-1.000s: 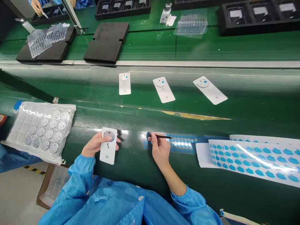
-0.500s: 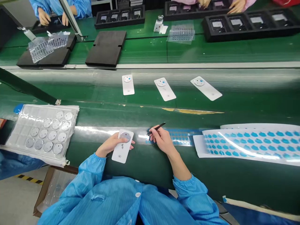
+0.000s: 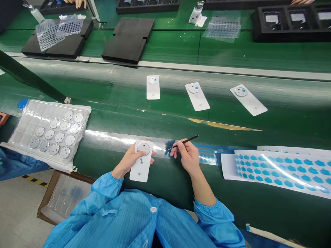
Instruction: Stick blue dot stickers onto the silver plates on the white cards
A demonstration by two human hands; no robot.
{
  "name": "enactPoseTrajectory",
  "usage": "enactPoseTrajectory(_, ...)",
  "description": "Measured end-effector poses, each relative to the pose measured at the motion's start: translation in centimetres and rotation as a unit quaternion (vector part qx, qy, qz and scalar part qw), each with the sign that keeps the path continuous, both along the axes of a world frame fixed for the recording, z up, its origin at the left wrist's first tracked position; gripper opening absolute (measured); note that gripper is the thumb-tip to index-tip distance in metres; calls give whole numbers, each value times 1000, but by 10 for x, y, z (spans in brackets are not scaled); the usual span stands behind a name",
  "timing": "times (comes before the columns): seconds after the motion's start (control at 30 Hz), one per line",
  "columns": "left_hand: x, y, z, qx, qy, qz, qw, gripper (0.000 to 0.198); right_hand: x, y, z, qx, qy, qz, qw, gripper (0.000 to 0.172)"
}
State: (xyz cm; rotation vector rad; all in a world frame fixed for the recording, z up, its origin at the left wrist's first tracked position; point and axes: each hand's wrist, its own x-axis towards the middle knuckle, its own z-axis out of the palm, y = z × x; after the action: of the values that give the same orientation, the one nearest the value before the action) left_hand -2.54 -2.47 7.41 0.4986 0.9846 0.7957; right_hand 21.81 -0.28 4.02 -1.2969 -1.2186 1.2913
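My left hand [image 3: 130, 160] is closed on a white card [image 3: 141, 166] that carries a round grey disc at its top end, held just above the green bench edge. My right hand [image 3: 188, 155] pinches black tweezers [image 3: 184, 142]; their tip points left at a clear strip of small blue stickers [image 3: 207, 155] lying on the bench. The tweezer tip is a short way right of the card's disc.
A clear blister tray [image 3: 49, 132] with several round discs lies at the left. White sticker sheets [image 3: 279, 167] lie at the right. Three white cards [image 3: 197, 96] sit on the conveyor belt. Black foam pads [image 3: 129, 39] and black trays [image 3: 292, 19] lie beyond. Another person's hand [image 3: 79, 2] works at the far left.
My right hand raised the tweezers' rear end and its tip now points down-left at the sticker strip. The card in my left hand shifted slightly right and lies straighter.
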Motion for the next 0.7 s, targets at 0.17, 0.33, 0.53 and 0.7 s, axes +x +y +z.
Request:
enactPoseTrajectory(0.17, 14, -5, 21, 1, -8, -25, 1000, 61, -31, -13, 40, -9, 121, 6, 993, 38)
enactPoseTrajectory(0.33, 16, -9, 38, -2, -9, -22, 1000, 61, -50, -14, 61, -18, 114, 1, 993, 38)
enactPoseTrajectory(0.53, 15, -7, 46, 12, -15, -38, 999, 55, -50, -14, 71, -9, 85, -9, 996, 36)
enactPoseTrajectory(0.7, 15, -6, 48, -3, -25, -41, 999, 53, -49, -14, 79, -14, 72, -16, 997, 38)
